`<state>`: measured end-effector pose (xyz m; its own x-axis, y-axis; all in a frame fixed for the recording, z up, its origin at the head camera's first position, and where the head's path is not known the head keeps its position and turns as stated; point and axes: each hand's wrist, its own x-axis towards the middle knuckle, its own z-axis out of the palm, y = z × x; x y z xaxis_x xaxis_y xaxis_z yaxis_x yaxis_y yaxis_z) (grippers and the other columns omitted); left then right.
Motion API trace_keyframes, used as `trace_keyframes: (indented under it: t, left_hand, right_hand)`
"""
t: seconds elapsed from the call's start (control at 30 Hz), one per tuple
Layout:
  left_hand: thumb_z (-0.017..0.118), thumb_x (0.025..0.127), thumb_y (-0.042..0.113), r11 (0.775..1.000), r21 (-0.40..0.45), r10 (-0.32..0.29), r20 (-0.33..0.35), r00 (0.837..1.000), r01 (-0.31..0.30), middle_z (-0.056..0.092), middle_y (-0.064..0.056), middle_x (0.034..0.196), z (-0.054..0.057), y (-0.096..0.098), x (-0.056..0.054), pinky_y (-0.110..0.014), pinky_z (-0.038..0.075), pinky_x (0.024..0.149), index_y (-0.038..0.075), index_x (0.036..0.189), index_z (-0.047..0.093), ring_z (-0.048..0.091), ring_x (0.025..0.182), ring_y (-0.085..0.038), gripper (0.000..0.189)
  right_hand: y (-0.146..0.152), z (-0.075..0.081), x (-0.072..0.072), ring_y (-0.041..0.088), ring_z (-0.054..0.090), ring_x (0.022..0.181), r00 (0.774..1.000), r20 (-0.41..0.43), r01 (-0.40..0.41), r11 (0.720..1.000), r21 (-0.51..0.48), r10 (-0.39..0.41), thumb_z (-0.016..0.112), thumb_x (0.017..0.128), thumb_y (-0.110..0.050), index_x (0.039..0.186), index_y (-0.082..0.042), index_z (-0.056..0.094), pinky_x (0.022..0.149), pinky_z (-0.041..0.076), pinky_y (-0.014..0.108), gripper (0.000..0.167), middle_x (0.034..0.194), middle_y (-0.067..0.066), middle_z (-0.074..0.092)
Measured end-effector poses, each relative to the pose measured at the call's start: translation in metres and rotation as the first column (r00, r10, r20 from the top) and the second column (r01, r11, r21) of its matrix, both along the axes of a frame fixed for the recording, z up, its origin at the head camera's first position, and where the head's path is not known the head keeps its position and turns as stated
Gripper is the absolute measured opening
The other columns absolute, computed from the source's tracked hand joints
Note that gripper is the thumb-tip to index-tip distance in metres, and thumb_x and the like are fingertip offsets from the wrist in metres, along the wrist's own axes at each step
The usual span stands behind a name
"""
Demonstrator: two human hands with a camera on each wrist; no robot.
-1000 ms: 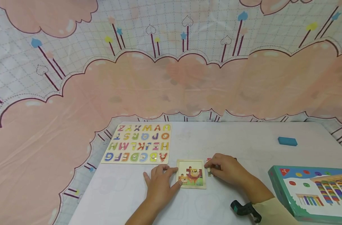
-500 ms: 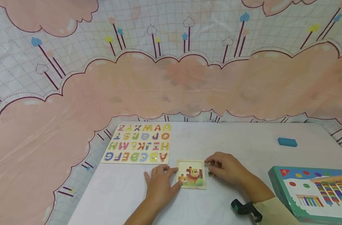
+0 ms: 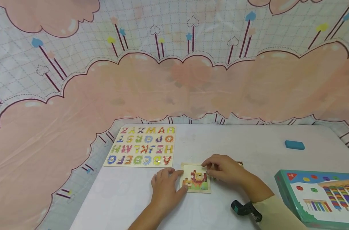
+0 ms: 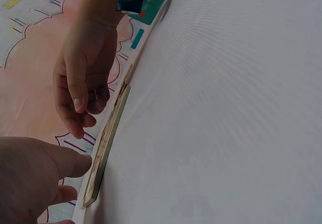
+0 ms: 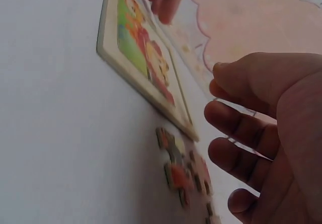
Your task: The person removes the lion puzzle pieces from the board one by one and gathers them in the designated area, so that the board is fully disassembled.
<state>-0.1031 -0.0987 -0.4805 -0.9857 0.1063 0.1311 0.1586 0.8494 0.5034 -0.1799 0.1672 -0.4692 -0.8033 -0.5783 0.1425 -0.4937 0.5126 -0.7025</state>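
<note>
A small wooden jigsaw tray lies flat on the table, partly filled with pieces picturing lions. My left hand rests at its left side, the thumb at the lower left corner and a fingertip at the left edge. Over the tray's right edge hovers my right hand, its fingers loosely bent. The right wrist view shows nothing between thumb and fingers of that hand. Below it, several loose jigsaw pieces lie beside the tray; in the head view the hand mostly hides them.
A wooden alphabet board lies at the back left of the table. To the right stands a green-edged toy box. A blue block lies farther back on the right. Behind the table hangs a patterned cloth.
My right hand has moved left, from the loose pieces beside the tray to over the tray's right edge. My left hand stays at the tray's left side, almost unmoved.
</note>
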Motion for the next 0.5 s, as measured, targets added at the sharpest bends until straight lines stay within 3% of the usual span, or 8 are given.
trace_keyframes:
  t: [0.17,0.5]
  left_hand:
    - [0.086,0.085,0.032,0.999,0.021,-0.028,-0.025,0.999,0.028,0.054,-0.008,0.132,-0.004,0.005,-0.004,-0.059,0.031,0.1,0.018,0.134,0.072,0.045,0.13,-0.032,0.052]
    - [0.086,0.084,0.046,1.0,-0.017,0.021,-0.024,0.999,-0.021,0.053,-0.01,0.135,-0.011,0.014,-0.008,-0.056,0.029,0.098,0.018,0.133,0.072,0.043,0.13,-0.032,0.058]
  right_hand:
    - [-0.015,0.001,-0.004,0.006,0.054,0.079,0.999,0.0,-0.054,0.998,0.014,0.054,0.077,0.096,-0.013,0.121,-0.013,0.077,0.071,0.05,0.027,0.025,0.102,-0.007,0.069]
    - [-0.037,0.0,-0.007,0.01,0.055,0.088,0.999,0.005,-0.055,0.992,0.115,0.054,0.077,0.094,-0.017,0.119,-0.016,0.079,0.081,0.048,0.032,0.025,0.111,-0.008,0.07]
